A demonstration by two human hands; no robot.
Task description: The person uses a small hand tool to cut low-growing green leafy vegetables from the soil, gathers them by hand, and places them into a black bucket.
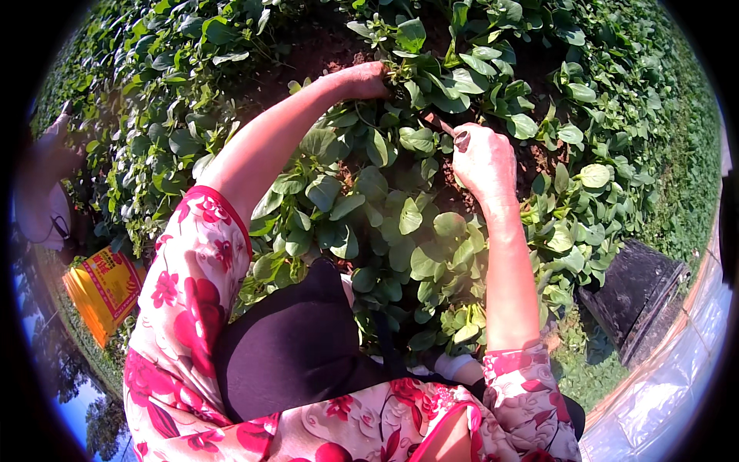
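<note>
Leafy green plants (pixel 454 77) with broad rounded leaves grow densely in front of me. My left hand (pixel 369 81) reaches in among them at the top middle; leaves cover its fingers, so its grip does not show. To its right and nearer to me, my right hand (pixel 486 160) is closed around a small knife (pixel 437 122). The knife's narrow brownish blade points up and left, toward the stems beside my left hand. Most of its handle is inside my fist, with a dark round part showing at the thumb.
A black bucket (pixel 631 289) lies tilted on the right, next to shiny plastic sheeting (pixel 662 408). On the left stands a yellow-orange printed bag or box (pixel 104 289). Another person (pixel 46 185) is at the far left edge. Reddish soil (pixel 323 50) shows between plants.
</note>
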